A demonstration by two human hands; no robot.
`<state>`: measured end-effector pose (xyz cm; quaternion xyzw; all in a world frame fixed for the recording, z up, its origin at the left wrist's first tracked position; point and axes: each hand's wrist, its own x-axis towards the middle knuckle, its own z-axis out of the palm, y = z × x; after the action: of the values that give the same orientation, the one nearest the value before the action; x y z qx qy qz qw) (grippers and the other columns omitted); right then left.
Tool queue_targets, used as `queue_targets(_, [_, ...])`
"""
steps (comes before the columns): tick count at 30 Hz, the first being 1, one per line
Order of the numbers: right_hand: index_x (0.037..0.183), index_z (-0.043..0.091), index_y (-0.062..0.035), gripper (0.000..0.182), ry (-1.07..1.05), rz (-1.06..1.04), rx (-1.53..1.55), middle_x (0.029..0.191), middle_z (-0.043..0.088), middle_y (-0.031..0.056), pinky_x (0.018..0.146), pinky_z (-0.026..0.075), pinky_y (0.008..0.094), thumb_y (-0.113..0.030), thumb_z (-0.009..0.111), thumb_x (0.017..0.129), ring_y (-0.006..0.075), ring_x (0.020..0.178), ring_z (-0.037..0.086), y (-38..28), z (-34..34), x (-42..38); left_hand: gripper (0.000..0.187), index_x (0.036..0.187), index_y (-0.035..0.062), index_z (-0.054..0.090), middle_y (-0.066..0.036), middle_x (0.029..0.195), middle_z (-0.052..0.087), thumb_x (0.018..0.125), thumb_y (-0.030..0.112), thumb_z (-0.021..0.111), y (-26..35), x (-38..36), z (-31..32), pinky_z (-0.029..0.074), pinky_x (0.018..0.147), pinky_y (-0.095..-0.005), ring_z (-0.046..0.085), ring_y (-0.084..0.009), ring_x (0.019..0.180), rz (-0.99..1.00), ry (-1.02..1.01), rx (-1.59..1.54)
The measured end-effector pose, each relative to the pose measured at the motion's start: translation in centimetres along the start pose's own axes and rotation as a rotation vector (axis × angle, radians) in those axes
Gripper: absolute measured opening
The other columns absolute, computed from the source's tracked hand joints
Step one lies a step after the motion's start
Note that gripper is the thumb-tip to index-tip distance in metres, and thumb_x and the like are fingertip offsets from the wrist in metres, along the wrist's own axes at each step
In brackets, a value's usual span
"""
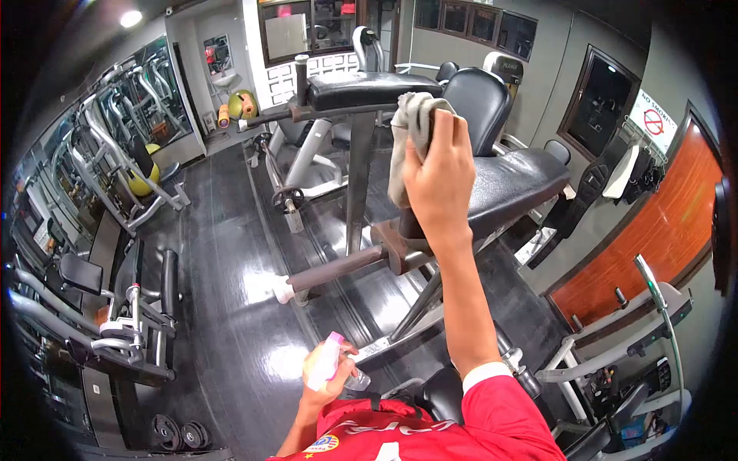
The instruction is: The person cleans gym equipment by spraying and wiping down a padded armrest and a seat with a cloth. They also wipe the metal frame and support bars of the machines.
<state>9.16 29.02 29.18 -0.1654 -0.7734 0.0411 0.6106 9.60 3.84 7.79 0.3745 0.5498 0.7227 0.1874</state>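
A grey cloth (pixel 407 146) is at 1 o'clock from the middle of the view, bunched and gripped in the right hand (pixel 443 178), whose fingers curl over it; whether the cloth touches the equipment behind it, I cannot tell. Between 6 and 7 o'clock, the left hand (pixel 314 392) is closed around a clear bottle (pixel 328 363) with a pink top. Near the right hand, a black pad (pixel 516 188) extends towards 2 o'clock, while another black pad (pixel 373 90) sits at 12. A dark handle (pixel 338 272) with a pale end points to 8 o'clock. Farther out are a red-brown door (pixel 646 238) at 3 o'clock, a no-smoking sign (pixel 652 121) at 2, and weight plates (pixel 167 432) between 7 and 8 on the dark floor (pixel 238 307).
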Motion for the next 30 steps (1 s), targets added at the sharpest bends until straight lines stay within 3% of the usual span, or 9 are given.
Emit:
queue_targets(6, [0.098,0.049,0.0003,0.02,-0.066,0.228,0.164,0.091,0.056,0.0222,0.068,0.045,0.047,-0.015,0.055,0.086,0.0415,0.084,0.057,0.3,-1.1,1.5,0.02,0.1,-0.0033,0.053,-0.014,0.082,0.064,0.083,0.003,0.06,-0.4,0.3,-0.5,0.049,0.052,-0.0263,0.061,-0.015,0.056,0.029,-0.019,0.049])
queue_targets(9, [0.106,0.051,0.0059,0.026,0.196,-0.069,0.115,0.096,0.058,0.0259,0.073,0.046,0.0431,-0.007,0.056,0.085,0.0444,0.087,0.056,1.5,0.6,-2.2,0.021,0.101,-0.0031,0.053,-0.015,0.083,0.063,0.082,0.002,0.06,-0.6,0.4,-0.2,0.049,0.052,-0.0264,0.061,-0.0154,0.056,0.001,-0.016,-0.031])
queue_targets(10, [0.11,0.049,0.0072,0.028,0.078,-0.042,0.106,0.1,0.057,0.0261,0.076,0.046,0.0426,-0.001,0.054,0.083,0.0451,0.088,0.056,1.1,-0.3,-3.6,0.021,0.102,-0.0031,0.053,-0.015,0.083,0.063,0.082,0.002,0.06,-0.9,0.4,-0.1,0.049,0.052,-0.0265,0.061,-0.0156,0.056,0.002,-0.013,-0.076])
queue_targets(13, [0.114,0.048,0.0071,0.031,0.06,0.022,0.138,0.105,0.058,0.0233,0.08,0.047,0.0415,0.0,0.051,0.084,0.0401,0.094,0.059,-0.1,-2.2,-7.3,0.022,0.103,-0.0029,0.053,-0.016,0.085,0.063,0.082,0.001,0.059,-1.1,0.7,0.1,0.049,0.052,-0.0268,0.061,-0.0158,0.057,-0.001,-0.033,-0.102])
queue_targets(16, [0.115,0.048,0.0075,0.029,0.142,0.338,0.393,0.108,0.059,0.0163,0.082,0.046,0.0327,-0.001,0.046,0.088,0.023,0.103,0.057,-1.2,-4.7,-10.8,0.021,0.103,-0.0027,0.053,-0.016,0.086,0.062,0.082,0.001,0.059,-1.0,0.9,-0.1,0.049,0.052,-0.0269,0.061,-0.0158,0.057,-0.005,-0.063,-0.103])
queue_targets(18, [0.115,0.047,0.0085,0.029,0.308,0.461,0.88,0.109,0.058,0.0176,0.085,0.045,0.0327,0.0,0.044,0.088,0.0239,0.102,0.057,-0.3,-3.1,-14.5,0.021,0.103,-0.0026,0.053,-0.016,0.086,0.062,0.083,0.002,0.059,-1.2,0.9,-0.2,0.049,0.052,-0.0269,0.061,-0.0158,0.057,-0.01,-0.066,-0.129])
queue_targets(19, [0.112,0.049,0.0073,0.028,0.031,0.318,0.349,0.11,0.056,0.0196,0.087,0.045,0.0378,0.002,0.047,0.085,0.0283,0.103,0.057,-0.2,-4.0,-15.1,0.022,0.103,-0.0024,0.053,-0.016,0.086,0.062,0.083,0.002,0.06,-1.4,0.9,-0.4,0.049,0.052,-0.0269,0.061,-0.0159,0.057,-0.023,-0.061,-0.135])
queue_targets(22, [0.103,0.054,0.002,0.036,-0.323,-0.096,-0.054,0.096,0.055,0.0181,0.079,0.045,0.0461,0.002,0.055,0.067,0.0401,0.087,0.055,-0.7,-3.4,-15.1,0.022,0.103,-0.0018,0.053,-0.016,0.087,0.062,0.082,0.003,0.06,-1.5,0.8,-0.5,0.049,0.052,-0.0271,0.061,-0.0163,0.057,-0.043,-0.085,-0.119])
queue_targets(30, [0.102,0.054,0.0024,0.03,-0.176,0.211,0.064,0.085,0.058,0.0208,0.071,0.046,0.0419,0.002,0.053,0.072,0.0398,0.076,0.057,-0.8,-5.2,-19.3,0.035,0.107,0.0009,0.048,-0.014,0.098,0.055,0.076,-0.002,0.065,-1.1,0.4,-0.1,0.05,0.056,-0.0275,0.061,-0.0158,0.066,-0.148,-0.075,-0.287])
